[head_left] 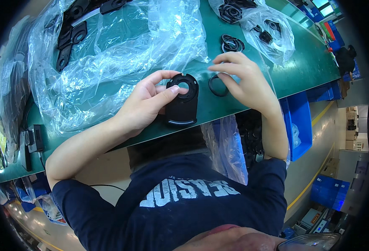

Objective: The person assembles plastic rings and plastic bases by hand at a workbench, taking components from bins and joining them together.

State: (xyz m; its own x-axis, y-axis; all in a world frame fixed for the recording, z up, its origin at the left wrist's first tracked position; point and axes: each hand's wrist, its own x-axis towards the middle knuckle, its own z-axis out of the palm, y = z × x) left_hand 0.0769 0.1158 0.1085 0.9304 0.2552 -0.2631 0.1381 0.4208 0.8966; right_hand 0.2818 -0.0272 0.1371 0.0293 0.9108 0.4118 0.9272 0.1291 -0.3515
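Note:
My left hand (144,100) is closed on a flat black plastic part (182,109) with a round opening at its far end. The thumb lies across the rim of that opening, and the part is held just above the table's near edge. To the right, my right hand (246,79) has its fingers and thumb apart. Below its thumb tip is a thin black ring (211,88), which seems to lie on the green table (289,79). Whether the thumb touches the ring I cannot tell.
Clear plastic sheeting (121,54) covers the left side, with several black parts (72,37) at its far edge. A pile of black rings (231,43) and a clear bag (272,35) of small black pieces lie beyond my right hand. A blue bin (298,121) stands off the near edge.

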